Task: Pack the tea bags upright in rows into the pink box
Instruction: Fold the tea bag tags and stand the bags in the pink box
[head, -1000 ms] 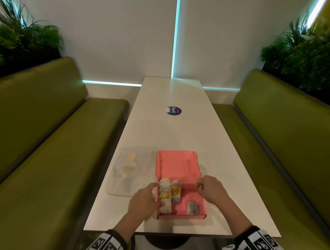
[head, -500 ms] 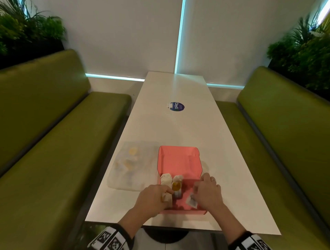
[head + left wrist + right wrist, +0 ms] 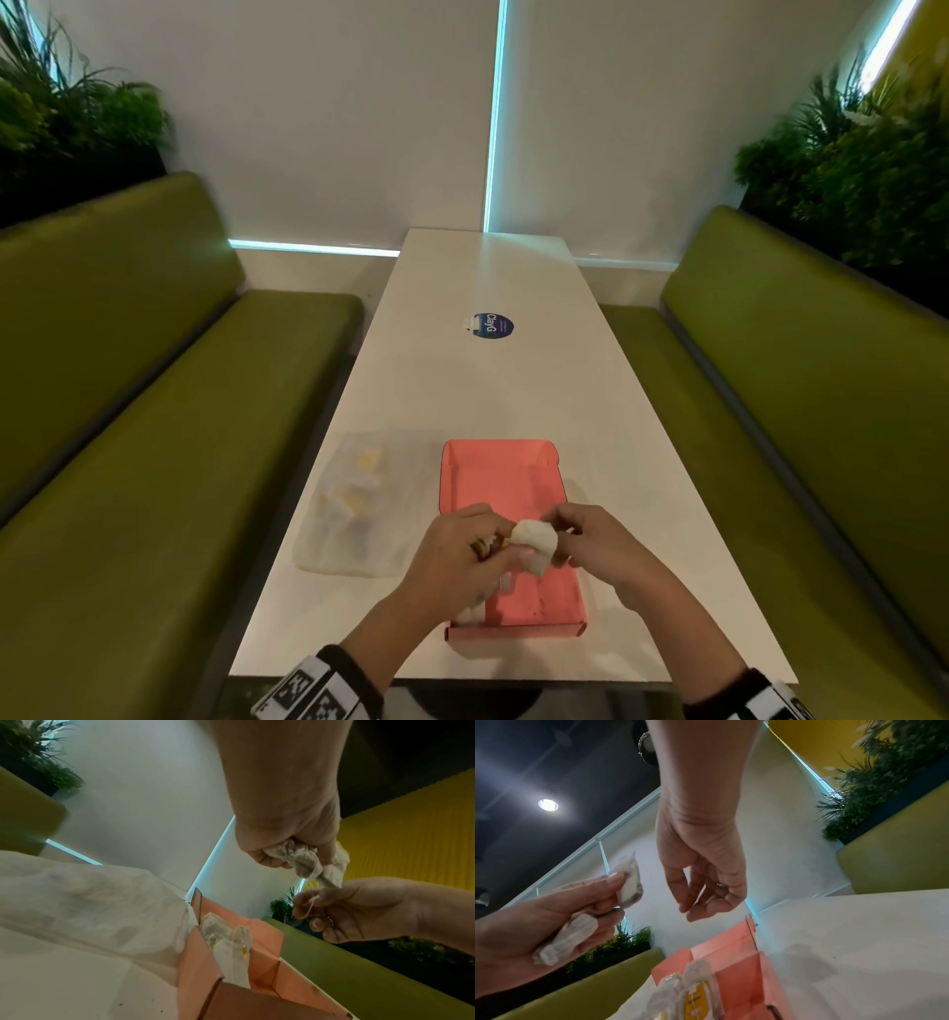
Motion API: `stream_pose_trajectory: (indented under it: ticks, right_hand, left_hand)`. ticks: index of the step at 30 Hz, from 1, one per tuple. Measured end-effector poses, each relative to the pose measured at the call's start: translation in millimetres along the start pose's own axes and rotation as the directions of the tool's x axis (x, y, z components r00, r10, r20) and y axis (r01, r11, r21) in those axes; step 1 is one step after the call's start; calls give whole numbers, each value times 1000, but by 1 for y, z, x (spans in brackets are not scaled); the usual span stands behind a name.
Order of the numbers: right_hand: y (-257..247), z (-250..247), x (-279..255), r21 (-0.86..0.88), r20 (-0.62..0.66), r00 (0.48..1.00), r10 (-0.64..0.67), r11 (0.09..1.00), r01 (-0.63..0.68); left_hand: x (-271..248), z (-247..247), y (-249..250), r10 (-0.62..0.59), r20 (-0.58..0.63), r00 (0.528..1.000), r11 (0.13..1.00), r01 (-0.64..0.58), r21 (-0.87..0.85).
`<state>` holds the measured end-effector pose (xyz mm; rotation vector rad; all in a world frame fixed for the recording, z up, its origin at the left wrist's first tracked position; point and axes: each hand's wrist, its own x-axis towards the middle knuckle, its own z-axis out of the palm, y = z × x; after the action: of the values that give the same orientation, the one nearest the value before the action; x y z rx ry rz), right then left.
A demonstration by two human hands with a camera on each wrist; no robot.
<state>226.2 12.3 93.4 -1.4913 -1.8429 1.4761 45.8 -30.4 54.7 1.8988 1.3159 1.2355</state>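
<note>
Long white worktop between two green benches, planters of foliage behind the backrests. Round blue sticker at mid-worktop. Near the front edge, open pink box, lid flap laid back toward the far end. Clear plastic bag just left of the box, touching its left wall in the left wrist view, with several loose tea bags blurred inside. Tea bags with yellow tags standing upright in the near-left corner of the box, close together; exact count not discernible.

Above the near half of the box, both hands raised and nearly touching. Left hand curled round a crumpled white tea bag, thumb pressing one end, further white paper bunched in the palm. Right hand with fingers bent, fingertips pinching the thin string that hangs from the held tea bag.
</note>
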Motion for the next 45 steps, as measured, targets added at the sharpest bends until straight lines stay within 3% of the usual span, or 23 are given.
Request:
stream_pose_trajectory:
  ticks: [2,5,9,14,18,24,27,30,37,45]
  right_hand:
    - [1,-2,-2,136,-52,998,-37,990,43]
    - [3,-4,-5,369,18,987,-160,918,142]
    - [-1,-4,-9,290,66,956,-287,922,257]
    - [-1,-3,-6,327,-99,944,-315,885,330]
    - [-5,1,-7,331,-65,950,-305,892,309]
    - [-4,-2,-6,282,-14,966,-257,926,251]
    - [-5,-6,-8,235,42,970,-241,946,225]
    - [-7,-9,-9,215,48,974,-220,955,205]
    - [-10,-10,-9,234,53,985,-161,961,145]
    - [-13,-4,-6,249,-16,988,-152,957,151]
  left_hand:
    - [-1,-2,3,-77,2,997,996,77,-41]
    - [-2,-4,9,-135,-8,991,983,133,-127]
    - [-1,-5,11,-194,5,981,969,192,-156]
    - [-1,-10,20,-268,-1,963,929,258,-263]
    - [-1,-10,25,-241,18,970,942,238,-235]
    - [2,-7,18,-159,-116,981,987,158,-13]
    - [2,-7,13,-116,-126,985,992,122,43]
    - [2,-7,13,-116,-121,986,992,122,42]
    - [0,-8,20,-240,-41,970,970,237,-50]
    - [1,-5,17,-219,-60,974,976,218,-24]
